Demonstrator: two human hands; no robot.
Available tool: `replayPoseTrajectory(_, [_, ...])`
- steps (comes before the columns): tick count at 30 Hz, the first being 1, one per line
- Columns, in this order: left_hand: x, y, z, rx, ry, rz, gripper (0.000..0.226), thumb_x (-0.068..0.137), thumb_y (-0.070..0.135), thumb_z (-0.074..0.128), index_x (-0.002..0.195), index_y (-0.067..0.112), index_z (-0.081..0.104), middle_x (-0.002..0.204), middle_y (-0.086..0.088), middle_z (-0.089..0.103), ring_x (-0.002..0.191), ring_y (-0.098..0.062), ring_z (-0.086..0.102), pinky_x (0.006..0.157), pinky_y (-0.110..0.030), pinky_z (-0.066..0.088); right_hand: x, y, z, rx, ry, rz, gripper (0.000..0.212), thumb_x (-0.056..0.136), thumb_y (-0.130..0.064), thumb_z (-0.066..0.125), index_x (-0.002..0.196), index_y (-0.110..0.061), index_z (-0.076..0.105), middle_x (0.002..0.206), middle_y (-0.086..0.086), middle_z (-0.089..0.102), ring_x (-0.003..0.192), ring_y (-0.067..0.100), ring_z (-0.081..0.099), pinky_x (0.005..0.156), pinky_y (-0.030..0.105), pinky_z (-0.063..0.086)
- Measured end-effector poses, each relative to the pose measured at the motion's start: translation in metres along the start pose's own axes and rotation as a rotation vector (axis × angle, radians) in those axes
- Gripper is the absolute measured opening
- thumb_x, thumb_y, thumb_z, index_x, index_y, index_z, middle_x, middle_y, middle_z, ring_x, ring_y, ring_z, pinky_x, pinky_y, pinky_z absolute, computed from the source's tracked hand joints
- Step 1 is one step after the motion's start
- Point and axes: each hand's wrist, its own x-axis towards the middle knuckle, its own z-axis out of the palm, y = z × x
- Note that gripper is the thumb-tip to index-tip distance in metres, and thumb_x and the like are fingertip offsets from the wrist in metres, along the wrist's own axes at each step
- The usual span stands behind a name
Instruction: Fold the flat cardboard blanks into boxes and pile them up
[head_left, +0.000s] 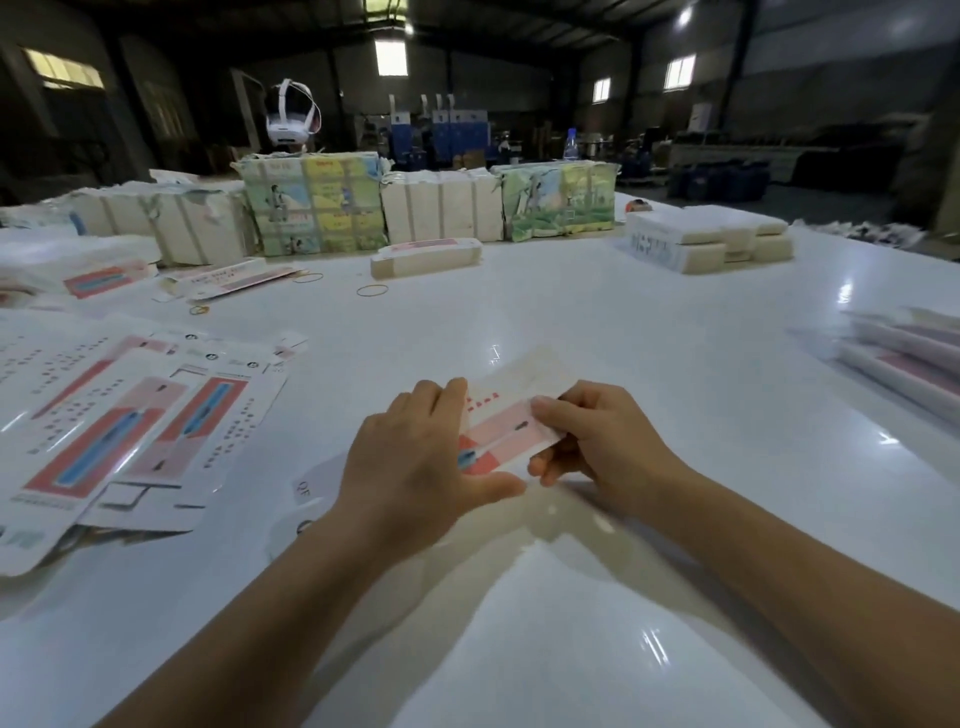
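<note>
**Op:** Both hands were on one cardboard blank (506, 426), held low over the white table (623, 322), centre of view. Left hand (415, 462) lay over the blank's left part, fingers fairly straight across the top, thumb stretched under its near edge. Right hand (592, 441) pinched the right end, fingers curled round the edge.

**Eng:** Was the blank folded?

**Op:** Partly, I thought. A pale panel stood up behind the pink-and-red printed face. Couldn't tell how far along it was.

**Eng:** Where was the stock?

**Op:** Flat blanks (130, 426) lay fanned out on the table, well to my left. A blurred pile of folded boxes (914, 358) sat at the right edge. One closed box (426, 257) lay further back, near the middle.

**Eng:** Anything else on the table?

**Op:** Strapped bundles (441, 208) lined the far side, a white headset (291, 117) sitting on one. Rubber bands (372, 290) lay loose in front of them.
</note>
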Motion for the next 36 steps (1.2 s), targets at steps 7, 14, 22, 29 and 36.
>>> replayPoseTrajectory(7, [-0.003,0.000,-0.003,-0.015,0.143,-0.076,0.086,0.069,0.068,0.063,0.135,0.019,0.038,0.112,-0.001,0.051,0.088,-0.011,0.045,0.069,-0.023,0.041,-0.009,0.004,-0.002,-0.957,0.298,-0.686,0.034,0.093,-0.026,0.046,0.118,-0.011,0.064,0.129,0.003,0.050,0.122,0.019,0.043,0.101,0.023,0.039])
replayPoseTrajectory(14, [-0.004,0.004,-0.004,0.096,0.126,-0.097,0.087,0.067,0.076,0.056,0.131,0.021,0.037,0.111,0.003,0.050,0.085,-0.011,0.041,0.071,-0.023,0.040,-0.010,0.011,0.008,-0.726,0.140,-0.615,0.011,0.090,-0.016,0.061,0.092,-0.015,0.071,0.102,-0.012,0.060,0.106,0.004,0.040,0.090,0.014,0.037])
replayPoseTrajectory(22, [-0.005,0.000,-0.007,-0.040,0.151,-0.056,0.078,0.065,0.067,0.067,0.125,0.023,0.043,0.103,0.006,0.052,0.082,-0.012,0.047,0.068,-0.026,0.050,-0.016,-0.008,0.001,-0.392,-0.010,-0.390,0.031,0.089,-0.004,0.057,0.091,-0.033,0.069,0.115,-0.007,0.064,0.124,-0.001,0.037,0.096,0.009,0.033])
replayPoseTrajectory(29, [-0.003,-0.004,-0.019,-0.085,0.133,-0.055,0.053,0.072,0.056,0.070,0.112,0.027,0.051,0.105,0.005,0.061,0.077,-0.018,0.058,0.065,-0.033,0.055,-0.019,-0.006,-0.001,-0.410,-0.162,-0.396,0.047,0.092,-0.007,0.056,0.130,-0.035,0.049,0.125,-0.008,0.052,0.100,-0.006,0.057,0.090,0.006,0.039])
replayPoseTrajectory(36, [-0.002,-0.009,-0.028,-0.175,0.071,-0.129,0.069,0.063,0.066,0.051,0.118,0.026,0.054,0.109,0.004,0.063,0.087,-0.022,0.061,0.075,-0.043,0.055,-0.011,0.003,0.000,-0.423,0.373,-0.564,0.023,0.086,-0.007,0.064,0.103,-0.022,0.061,0.097,-0.007,0.060,0.088,0.005,0.057,0.075,0.007,0.041])
